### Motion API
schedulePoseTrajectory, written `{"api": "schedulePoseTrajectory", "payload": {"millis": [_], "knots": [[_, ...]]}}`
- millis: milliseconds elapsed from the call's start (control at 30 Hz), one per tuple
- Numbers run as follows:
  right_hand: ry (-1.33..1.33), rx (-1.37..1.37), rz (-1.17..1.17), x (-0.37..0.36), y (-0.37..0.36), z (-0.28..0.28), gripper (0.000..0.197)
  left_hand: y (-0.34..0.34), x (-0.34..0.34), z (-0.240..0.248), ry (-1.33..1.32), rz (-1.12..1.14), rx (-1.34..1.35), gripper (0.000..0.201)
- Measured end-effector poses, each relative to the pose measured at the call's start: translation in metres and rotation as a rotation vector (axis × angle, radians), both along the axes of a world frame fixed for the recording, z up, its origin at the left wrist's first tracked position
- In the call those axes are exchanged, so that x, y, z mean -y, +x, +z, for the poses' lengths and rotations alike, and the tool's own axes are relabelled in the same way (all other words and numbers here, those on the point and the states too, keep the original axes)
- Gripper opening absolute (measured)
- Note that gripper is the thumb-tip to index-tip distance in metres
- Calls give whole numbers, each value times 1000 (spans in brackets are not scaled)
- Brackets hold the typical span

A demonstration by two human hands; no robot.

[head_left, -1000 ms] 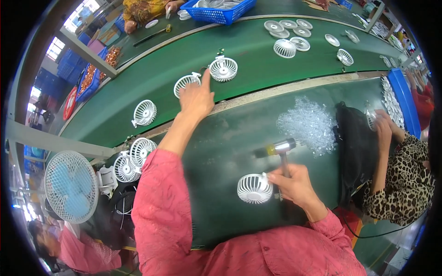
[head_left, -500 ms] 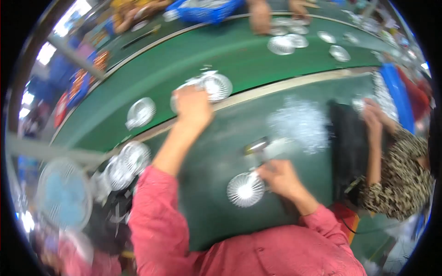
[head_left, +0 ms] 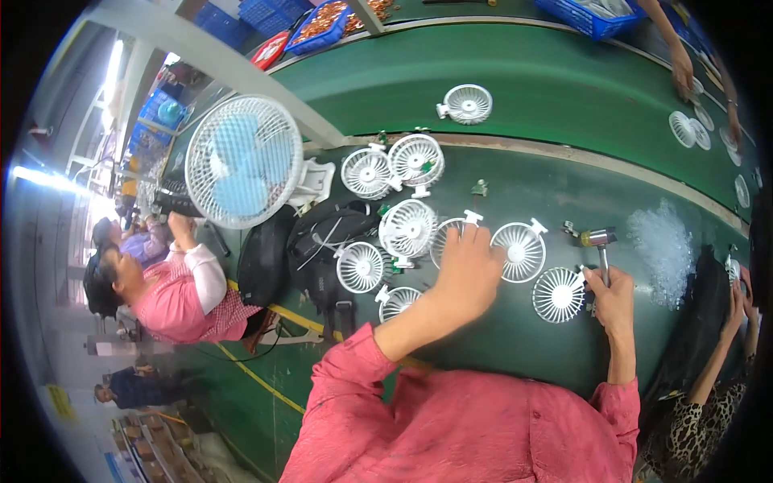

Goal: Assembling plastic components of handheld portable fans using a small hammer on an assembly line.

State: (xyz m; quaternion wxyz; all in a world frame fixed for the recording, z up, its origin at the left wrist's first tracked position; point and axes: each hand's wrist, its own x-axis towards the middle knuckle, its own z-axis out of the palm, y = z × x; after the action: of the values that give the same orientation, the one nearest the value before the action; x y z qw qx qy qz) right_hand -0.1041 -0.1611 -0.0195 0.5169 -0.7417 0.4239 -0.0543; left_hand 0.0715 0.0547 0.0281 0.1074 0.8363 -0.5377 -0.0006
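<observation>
Right hand point(head_left: 613, 298): was closed around a yellow-faced metal hammer point(head_left: 598, 237), thumb at the edge of a white, round, slatted plastic cage point(head_left: 558, 296), right of centre | Left hand point(head_left: 469, 270): was bent over a second white slatted cage point(head_left: 441, 243), centre; grip could not be determined | Clear plastic pieces point(head_left: 660, 253): lay heaped, right | White-grilled, blue-bladed fan point(head_left: 241, 161): stood upper left

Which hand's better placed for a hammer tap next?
Right, likely: the right hand holds the hammer and is beside a white fan cage; the left hand is at another cage.
</observation>
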Motion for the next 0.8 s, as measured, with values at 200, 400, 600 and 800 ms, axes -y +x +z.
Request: {"api": "schedulePoseTrajectory", "payload": {"millis": [200,400,600,800], "knots": [[-81,-27,31,3,-12,2,28,-58,-1,11,-329,-148,-146,43],[-285,-12,127,-11,-12,13,29,-90,13,-33,-277,-255,-214,39],[-358,147,74,-14,-35,27,27,-81,19,-43,-391,-230,-194,33],[-552,308,13,-38,-50,63,23,-83,20,-46,-405,-228,-211,35]]}}
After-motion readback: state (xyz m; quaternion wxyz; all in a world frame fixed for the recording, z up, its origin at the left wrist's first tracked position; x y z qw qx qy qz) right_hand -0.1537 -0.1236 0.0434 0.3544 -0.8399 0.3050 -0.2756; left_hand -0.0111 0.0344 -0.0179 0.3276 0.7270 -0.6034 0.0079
